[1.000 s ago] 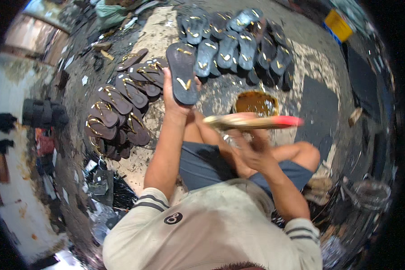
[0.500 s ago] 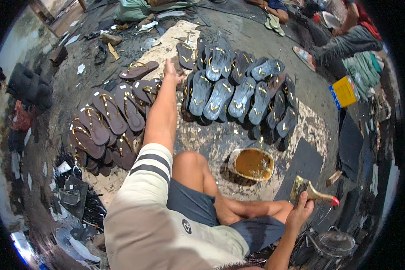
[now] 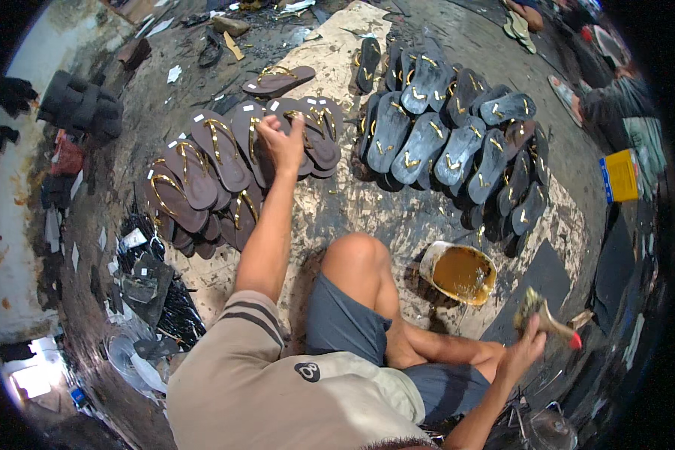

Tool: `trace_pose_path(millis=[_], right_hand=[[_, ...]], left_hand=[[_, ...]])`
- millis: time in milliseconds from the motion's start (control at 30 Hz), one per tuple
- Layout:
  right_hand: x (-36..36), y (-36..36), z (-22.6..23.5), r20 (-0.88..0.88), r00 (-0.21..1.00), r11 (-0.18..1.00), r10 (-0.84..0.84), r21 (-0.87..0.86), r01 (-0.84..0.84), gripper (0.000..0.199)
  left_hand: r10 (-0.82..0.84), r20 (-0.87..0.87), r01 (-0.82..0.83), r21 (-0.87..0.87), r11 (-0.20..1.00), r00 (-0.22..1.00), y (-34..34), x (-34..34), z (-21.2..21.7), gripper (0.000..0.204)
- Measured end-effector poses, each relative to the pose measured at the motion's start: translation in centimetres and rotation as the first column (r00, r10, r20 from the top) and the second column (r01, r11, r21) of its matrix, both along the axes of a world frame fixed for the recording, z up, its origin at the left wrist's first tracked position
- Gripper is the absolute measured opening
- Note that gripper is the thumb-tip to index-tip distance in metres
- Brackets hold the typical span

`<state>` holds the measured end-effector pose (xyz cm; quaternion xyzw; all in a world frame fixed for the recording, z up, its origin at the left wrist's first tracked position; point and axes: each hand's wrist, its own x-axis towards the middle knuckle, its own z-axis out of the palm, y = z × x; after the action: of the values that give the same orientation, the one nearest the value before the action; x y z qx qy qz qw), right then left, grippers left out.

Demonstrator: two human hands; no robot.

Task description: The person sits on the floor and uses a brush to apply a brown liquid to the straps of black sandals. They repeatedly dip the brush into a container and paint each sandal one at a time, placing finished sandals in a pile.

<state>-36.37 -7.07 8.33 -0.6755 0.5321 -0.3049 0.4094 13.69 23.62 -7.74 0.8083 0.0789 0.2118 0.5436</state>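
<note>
Stained sheeting (image 3: 367,202) on the dark floor was covered with footwear. Brown sandals (image 3: 202,180) with gold straps were fanned at the left, and the left hand (image 3: 283,142) was closed on one of them. A glue brush (image 3: 544,319) was gripped in the right hand (image 3: 521,356), just beside a glue tin (image 3: 461,271). Grey sandals (image 3: 450,142) were piled beyond.

Brown gold-strapped sandals (image 3: 225,172) lie fanned, overlapping; glue-caked brush (image 3: 544,321) tilts, red-tipped.

Dark, grimy concrete floor (image 3: 165,90) littered with scraps, a stained pale wall (image 3: 4,247) along the left.
</note>
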Motion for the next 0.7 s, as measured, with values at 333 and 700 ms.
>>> trace_pose_path(millis=[333, 700], right_hand=[[4.1, -1.2, -5.2, -0.154, 0.865, 0.877, 0.478, 0.042, -0.478, 0.033], [3.6, -2.1, -9.4, 0.03, 0.883, 0.811, 0.467, -0.414, -0.415, 0.024]], left_hand=[[-0.4, 0.129, 0.32, 0.408, 0.855, 0.907, 7.3, -7.6, 8.4, 0.023], [-0.728, -0.116, 0.731, 0.229, 0.642, 0.676, 7.2, -29.0, 13.3, 0.039]])
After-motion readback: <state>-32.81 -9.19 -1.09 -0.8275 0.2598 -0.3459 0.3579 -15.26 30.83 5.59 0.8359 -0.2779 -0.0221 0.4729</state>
